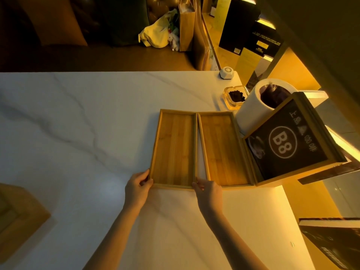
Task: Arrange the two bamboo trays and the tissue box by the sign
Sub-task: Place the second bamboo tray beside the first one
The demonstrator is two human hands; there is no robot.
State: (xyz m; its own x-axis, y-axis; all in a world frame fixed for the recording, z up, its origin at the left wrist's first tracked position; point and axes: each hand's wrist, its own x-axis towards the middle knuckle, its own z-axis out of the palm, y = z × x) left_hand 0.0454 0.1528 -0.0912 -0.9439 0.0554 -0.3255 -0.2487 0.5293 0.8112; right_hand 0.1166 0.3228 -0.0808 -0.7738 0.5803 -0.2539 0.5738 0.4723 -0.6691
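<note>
Two empty bamboo trays lie side by side on the white marble table. The left tray point(174, 149) has my left hand point(137, 187) gripping its near left corner and my right hand point(207, 190) holding its near right corner. The right tray point(222, 149) touches it and sits against the framed black sign marked B8 point(288, 143). At the bottom left edge of the view stands a wooden box point(17, 217) that may be the tissue box, apart from both hands.
A white cylindrical bin point(259, 106) with a dark liner stands behind the sign. Beside it are a glass ashtray point(233, 97) and a small white call button point(227, 72). A book point(335, 244) lies at the near right. The table's right edge runs past the sign.
</note>
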